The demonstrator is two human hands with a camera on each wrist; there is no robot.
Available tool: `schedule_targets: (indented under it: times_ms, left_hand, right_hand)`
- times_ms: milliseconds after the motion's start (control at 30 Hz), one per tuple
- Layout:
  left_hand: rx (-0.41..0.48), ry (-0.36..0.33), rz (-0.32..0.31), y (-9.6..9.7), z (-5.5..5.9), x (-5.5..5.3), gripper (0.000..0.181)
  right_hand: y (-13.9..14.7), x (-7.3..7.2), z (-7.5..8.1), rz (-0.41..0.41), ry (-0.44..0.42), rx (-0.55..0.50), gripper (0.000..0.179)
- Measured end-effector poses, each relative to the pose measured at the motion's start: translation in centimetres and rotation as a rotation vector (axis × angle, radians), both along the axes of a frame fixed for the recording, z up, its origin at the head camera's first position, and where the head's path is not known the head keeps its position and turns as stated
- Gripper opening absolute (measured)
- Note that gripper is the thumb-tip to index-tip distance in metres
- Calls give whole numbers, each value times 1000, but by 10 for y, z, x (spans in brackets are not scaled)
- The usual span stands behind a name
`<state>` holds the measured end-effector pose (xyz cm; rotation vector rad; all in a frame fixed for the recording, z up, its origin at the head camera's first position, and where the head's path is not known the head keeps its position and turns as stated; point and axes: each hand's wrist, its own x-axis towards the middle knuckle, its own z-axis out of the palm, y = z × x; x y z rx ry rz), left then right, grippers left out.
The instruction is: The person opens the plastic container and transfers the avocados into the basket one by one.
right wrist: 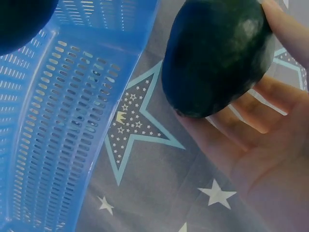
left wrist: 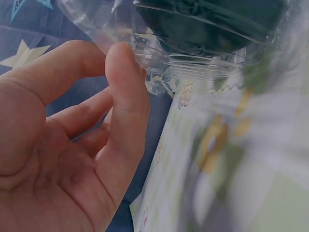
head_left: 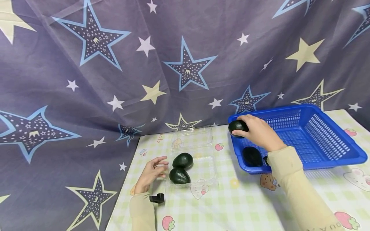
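My right hand (head_left: pixel 257 130) grips a dark green avocado (head_left: pixel 238 128) over the back left corner of the blue plastic basket (head_left: pixel 326 165). The right wrist view shows fingers and thumb curled round this avocado (right wrist: pixel 217 58). Inside the basket, by its left wall, lies another avocado (head_left: pixel 252 156). Two more, one avocado (head_left: pixel 183 160) behind the other avocado (head_left: pixel 179 175), rest in the left part of a clear plastic clamshell box (head_left: pixel 206 179). At the box's left edge, my left hand (head_left: pixel 153 171) pinches the thin rim between thumb and finger (left wrist: pixel 125 87).
The clamshell's clear lid (head_left: pixel 192 138) lies open toward the back. A checked tablecloth (head_left: pixel 225 205) covers the table, and a star-patterned curtain (head_left: pixel 185 106) hangs right behind it. A black wrist device (head_left: pixel 157 198) sits beside the left sleeve.
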<state>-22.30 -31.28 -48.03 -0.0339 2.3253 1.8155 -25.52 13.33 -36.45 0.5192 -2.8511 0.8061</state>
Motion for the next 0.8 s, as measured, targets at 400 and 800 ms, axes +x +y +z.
schedule_targets:
  times_ms: [400,800]
  left_hand:
    - [-2,1,-22,0,1,0,55]
    - [-4,-4,-18,2,4,1,55]
  right_hand:
    - [7,-13,-13,-25,-51,-4,63]
    - [15,-20,-31,-62,-89,-1,62]
